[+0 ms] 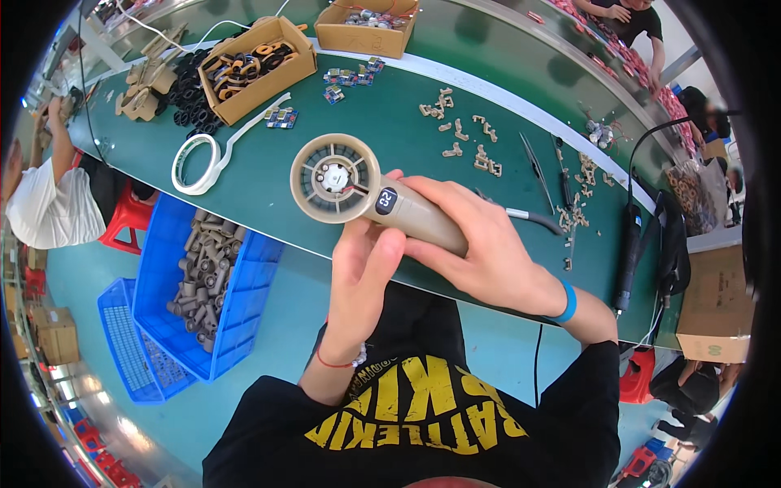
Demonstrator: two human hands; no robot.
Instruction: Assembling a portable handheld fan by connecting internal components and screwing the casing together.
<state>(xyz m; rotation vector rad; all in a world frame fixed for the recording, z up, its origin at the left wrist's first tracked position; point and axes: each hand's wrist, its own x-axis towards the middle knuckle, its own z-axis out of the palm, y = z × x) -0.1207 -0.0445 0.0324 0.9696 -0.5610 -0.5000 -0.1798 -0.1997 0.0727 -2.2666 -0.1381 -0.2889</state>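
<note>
Over the bench's near edge I hold a beige handheld fan (423, 218), its round head to the left and its handle slanting down to the right. The head shows an open ring with vanes and a white-centred motor with small wires. A small dark display on the neck is lit. My left hand (362, 260) supports the neck from below, the thumb raised beside it. My right hand (480, 240) wraps round the handle, fingers over the top. A dark-handled tool (533, 220) with a metal shaft lies partly behind my right hand.
On the green bench (268, 175) lie a white tape roll (196, 165), circuit boards (354, 75), small beige parts (480, 154) and tweezers (537, 171). Cardboard boxes (260, 77) stand behind. A blue crate (252, 285) of grey-brown housings is lower left. An electric screwdriver (628, 252) hangs at right.
</note>
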